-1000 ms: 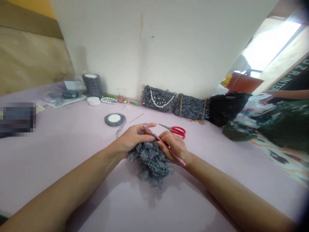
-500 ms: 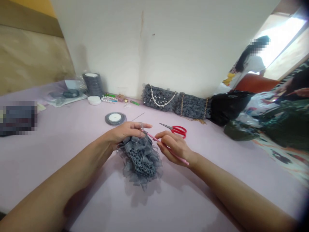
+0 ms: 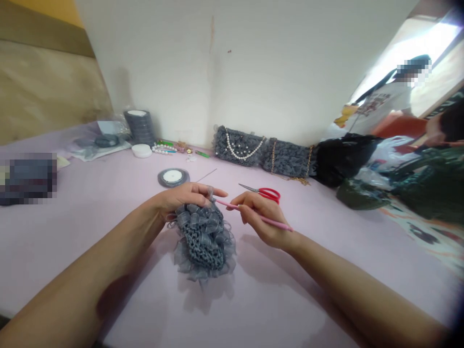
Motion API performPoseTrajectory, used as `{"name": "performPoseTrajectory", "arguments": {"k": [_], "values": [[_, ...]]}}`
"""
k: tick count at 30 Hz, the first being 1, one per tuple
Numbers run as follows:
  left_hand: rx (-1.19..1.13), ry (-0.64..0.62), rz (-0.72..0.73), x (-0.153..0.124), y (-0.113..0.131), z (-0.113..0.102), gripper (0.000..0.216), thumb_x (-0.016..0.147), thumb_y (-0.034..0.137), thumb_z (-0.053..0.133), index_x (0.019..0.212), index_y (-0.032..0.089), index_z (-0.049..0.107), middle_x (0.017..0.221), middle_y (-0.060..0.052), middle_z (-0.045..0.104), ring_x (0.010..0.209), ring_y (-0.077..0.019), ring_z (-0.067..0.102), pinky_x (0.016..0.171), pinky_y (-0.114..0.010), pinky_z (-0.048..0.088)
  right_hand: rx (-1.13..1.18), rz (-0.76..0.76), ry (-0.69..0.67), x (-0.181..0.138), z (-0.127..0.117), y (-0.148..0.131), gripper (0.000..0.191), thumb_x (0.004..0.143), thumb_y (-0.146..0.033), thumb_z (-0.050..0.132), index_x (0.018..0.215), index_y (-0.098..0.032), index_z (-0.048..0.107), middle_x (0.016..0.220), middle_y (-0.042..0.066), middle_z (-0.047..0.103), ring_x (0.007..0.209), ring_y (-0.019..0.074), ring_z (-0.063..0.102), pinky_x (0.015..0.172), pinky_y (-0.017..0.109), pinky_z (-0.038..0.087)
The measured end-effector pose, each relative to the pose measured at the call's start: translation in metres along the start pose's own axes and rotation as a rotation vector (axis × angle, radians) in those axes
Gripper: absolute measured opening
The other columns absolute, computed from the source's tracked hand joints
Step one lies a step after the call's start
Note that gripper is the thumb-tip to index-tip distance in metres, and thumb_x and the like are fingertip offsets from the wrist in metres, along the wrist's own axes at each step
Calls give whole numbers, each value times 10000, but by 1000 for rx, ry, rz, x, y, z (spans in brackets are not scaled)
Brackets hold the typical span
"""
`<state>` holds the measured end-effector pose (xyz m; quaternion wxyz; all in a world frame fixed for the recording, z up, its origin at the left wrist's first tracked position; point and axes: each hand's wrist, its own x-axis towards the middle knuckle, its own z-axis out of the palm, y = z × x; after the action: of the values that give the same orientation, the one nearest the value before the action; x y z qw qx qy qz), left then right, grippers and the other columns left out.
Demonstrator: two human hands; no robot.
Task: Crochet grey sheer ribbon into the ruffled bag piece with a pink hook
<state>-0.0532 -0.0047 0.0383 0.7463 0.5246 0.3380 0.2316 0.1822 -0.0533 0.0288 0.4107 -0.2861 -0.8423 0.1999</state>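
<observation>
While the grey ruffled crochet piece (image 3: 203, 239) lies on the lilac worktop (image 3: 72, 227), left hand (image 3: 181, 198) fingers pinch its far edge; right hand (image 3: 263, 217) fingers grip a pink crochet hook (image 3: 253, 216). Farther right: red scissors (image 3: 266, 193).

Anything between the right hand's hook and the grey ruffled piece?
Nothing visible. The pink crochet hook in the right hand reaches the grey ruffled piece at the left hand; red scissors lie beyond.
</observation>
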Motion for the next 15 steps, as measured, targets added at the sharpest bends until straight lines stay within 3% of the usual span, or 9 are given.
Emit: {"name": "performPoseTrajectory", "arguments": {"k": [4, 6, 11, 13, 15], "values": [[-41, 25, -14, -1, 1, 4, 493, 656, 121, 746, 1145, 168, 704, 849, -55, 741, 648, -118, 643, 594, -212, 479, 94, 113, 65, -2, 4, 3, 266, 1003, -284, 454, 818, -178, 613, 853, 58, 702, 650, 116, 585, 551, 236, 457], [-41, 17, -17, 0, 1, 3, 526, 651, 133, 746, 1174, 164, 694, 821, -50, 734, 632, -116, 634, 599, -218, 480, 49, 33, 50, -3, 4, 5, 232, 999, -250, 456, 832, -178, 600, 897, 69, 705, 661, 116, 591, 559, 241, 459], [-20, -15, -22, 5, -2, -5, 550, 669, 156, 713, 1218, 169, 683, 713, -20, 696, 582, -107, 607, 556, -198, 445, -273, -360, -27, 0, -3, 9, 123, 943, -121, 498, 840, -175, 535, 983, 137, 707, 788, 162, 651, 634, 272, 505], [-35, -51, -18, 6, -3, -9, 525, 666, 140, 694, 1189, 174, 703, 691, -10, 686, 586, -104, 604, 560, -192, 448, -304, -393, -58, 2, -6, 7, 123, 940, -113, 491, 844, -180, 530, 990, 138, 710, 787, 162, 649, 622, 269, 503], [-32, -86, -1, 7, -4, -12, 507, 657, 130, 678, 1160, 172, 721, 682, -8, 684, 582, -105, 600, 556, -192, 450, -208, -322, -68, 3, -8, 5, 125, 951, -128, 476, 861, -183, 541, 993, 119, 706, 749, 142, 632, 615, 261, 497]]}}
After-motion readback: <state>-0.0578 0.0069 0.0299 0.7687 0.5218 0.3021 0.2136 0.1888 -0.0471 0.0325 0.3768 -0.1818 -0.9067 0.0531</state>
